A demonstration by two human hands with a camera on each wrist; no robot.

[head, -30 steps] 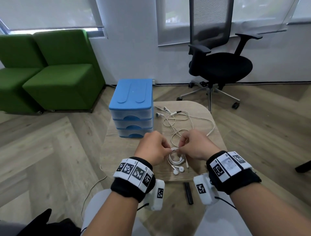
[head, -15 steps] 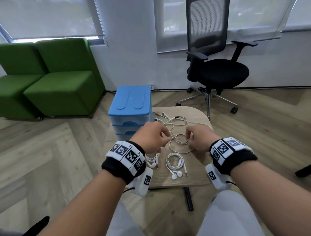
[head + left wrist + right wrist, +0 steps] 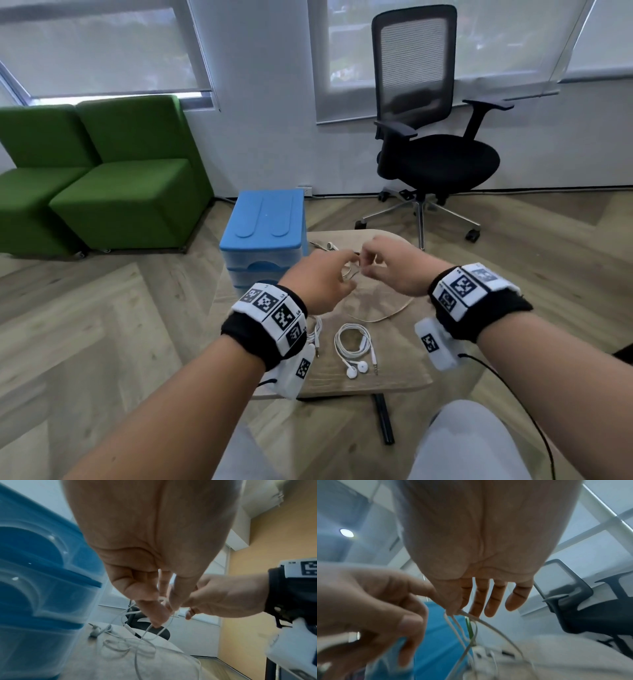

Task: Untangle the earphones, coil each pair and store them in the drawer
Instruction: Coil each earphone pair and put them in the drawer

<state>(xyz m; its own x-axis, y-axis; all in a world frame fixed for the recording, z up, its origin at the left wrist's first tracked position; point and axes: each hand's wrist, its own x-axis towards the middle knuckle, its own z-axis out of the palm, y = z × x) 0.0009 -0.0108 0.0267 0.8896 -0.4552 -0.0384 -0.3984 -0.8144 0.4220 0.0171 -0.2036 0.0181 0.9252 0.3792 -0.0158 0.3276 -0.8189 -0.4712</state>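
Head view, left hand (image 3: 318,281), right hand (image 3: 394,270) pinching earphone cable (image 3: 137,635)

Office: mesh swivel chair (image 3: 428,137), green lounge seats (image 3: 102,171).

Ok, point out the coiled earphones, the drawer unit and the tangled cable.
coiled earphones (image 3: 352,343), head view, on the coil's loop
drawer unit (image 3: 263,219), head view, on its blue top
tangled cable (image 3: 137,646), left wrist view, on a hanging strand

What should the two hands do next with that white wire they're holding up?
Probably draw the hands gently apart to work the loops free. The left hand and right hand both pinch the tangled white earphone cable above the round wooden table, and its loops still cross. A neatly coiled white earphone pair already lies nearby; the blue plastic drawer unit looks closed.
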